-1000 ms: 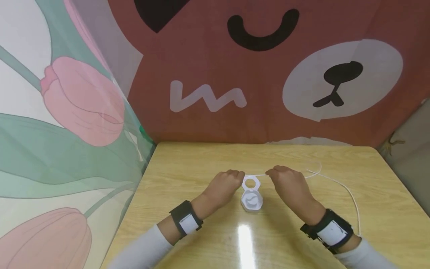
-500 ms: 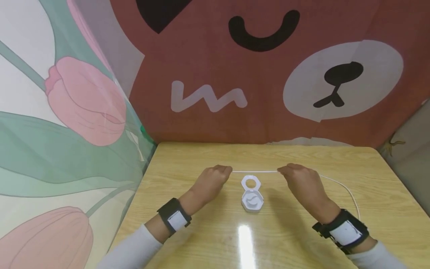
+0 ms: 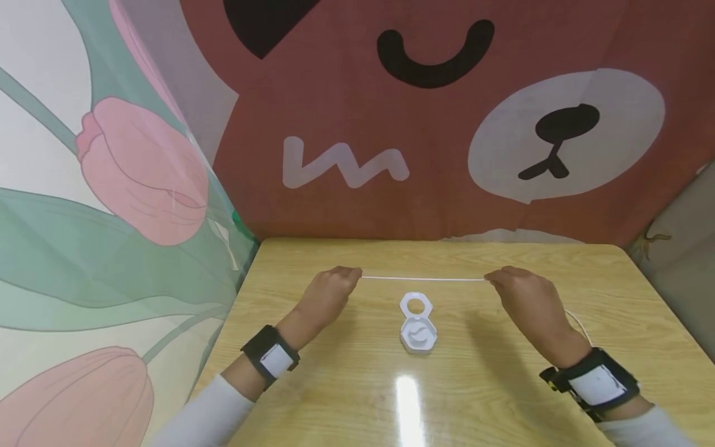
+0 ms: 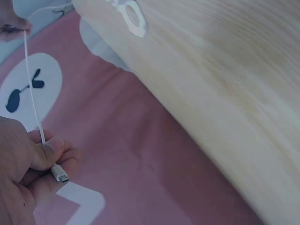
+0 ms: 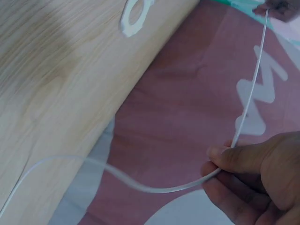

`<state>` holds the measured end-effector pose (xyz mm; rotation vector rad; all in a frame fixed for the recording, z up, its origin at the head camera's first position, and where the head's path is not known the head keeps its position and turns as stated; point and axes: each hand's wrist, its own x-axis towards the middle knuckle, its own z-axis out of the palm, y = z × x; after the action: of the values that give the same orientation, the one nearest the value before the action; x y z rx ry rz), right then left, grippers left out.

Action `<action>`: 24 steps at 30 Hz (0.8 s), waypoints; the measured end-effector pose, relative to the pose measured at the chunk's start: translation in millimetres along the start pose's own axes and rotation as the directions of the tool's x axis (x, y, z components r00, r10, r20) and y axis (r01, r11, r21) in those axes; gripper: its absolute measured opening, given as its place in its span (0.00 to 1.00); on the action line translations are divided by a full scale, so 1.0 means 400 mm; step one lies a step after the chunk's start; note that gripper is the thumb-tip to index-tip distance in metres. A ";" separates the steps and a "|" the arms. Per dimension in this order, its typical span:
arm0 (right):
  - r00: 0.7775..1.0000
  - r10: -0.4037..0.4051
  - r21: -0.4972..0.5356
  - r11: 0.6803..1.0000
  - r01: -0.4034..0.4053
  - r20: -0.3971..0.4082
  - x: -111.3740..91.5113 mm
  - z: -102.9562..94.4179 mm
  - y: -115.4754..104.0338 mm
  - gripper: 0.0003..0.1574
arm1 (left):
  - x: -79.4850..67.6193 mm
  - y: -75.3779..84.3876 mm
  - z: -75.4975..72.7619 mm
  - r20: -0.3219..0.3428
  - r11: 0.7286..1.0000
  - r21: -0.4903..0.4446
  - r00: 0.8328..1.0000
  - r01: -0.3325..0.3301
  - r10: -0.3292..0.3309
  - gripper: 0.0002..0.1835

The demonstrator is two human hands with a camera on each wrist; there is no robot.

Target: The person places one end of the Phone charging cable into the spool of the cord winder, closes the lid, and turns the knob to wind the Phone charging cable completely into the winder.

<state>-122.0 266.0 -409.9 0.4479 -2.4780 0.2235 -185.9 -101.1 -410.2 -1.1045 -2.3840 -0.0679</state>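
A thin white USB cable (image 3: 422,279) is stretched straight between my two hands above the table. My left hand (image 3: 326,295) pinches it near one end; in the left wrist view the small plug (image 4: 60,173) sticks out past the thumb. My right hand (image 3: 527,304) pinches the cable farther along between thumb and fingers. From there the loose length (image 5: 159,189) sags away in a curve in the right wrist view. Between and below the hands, a white hexagonal case (image 3: 419,335) stands on the table with its ring-shaped lid (image 3: 416,305) flipped back.
The wooden table (image 3: 335,391) has its far edge against a hanging cloth (image 3: 346,211) printed with a bear. At the left hangs a tulip-print cloth (image 3: 139,167).
Both hands have moved apart and slightly up, so the straight stretch of cable between them is much longer. The case has stayed in place.
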 end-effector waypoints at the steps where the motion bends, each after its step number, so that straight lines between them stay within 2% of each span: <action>1: 1.000 0.004 0.005 1.000 -0.004 0.002 -0.002 0.000 0.006 0.13 | -0.005 -0.006 0.001 0.005 1.000 -0.003 1.000 0.007 -0.007 0.18; 13: 1.000 0.016 0.060 0.998 -0.017 0.012 -0.012 -0.015 0.055 0.14 | -0.040 -0.071 0.005 0.034 0.997 -0.010 0.997 0.070 -0.070 0.21; 18: 1.000 0.000 0.061 0.998 0.001 -0.021 -0.008 -0.020 0.071 0.14 | -0.052 -0.097 0.003 0.018 0.994 -0.033 0.995 0.102 -0.101 0.21; 24: 0.997 -0.016 0.043 0.999 0.019 -0.078 -0.007 -0.033 0.088 0.15 | -0.057 -0.124 -0.009 -0.015 0.994 -0.047 0.995 0.095 -0.096 0.21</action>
<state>-125.7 302.8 -403.0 0.4699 -2.3959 0.2829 -208.0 -151.2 -409.6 -1.0062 -2.4298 -0.1663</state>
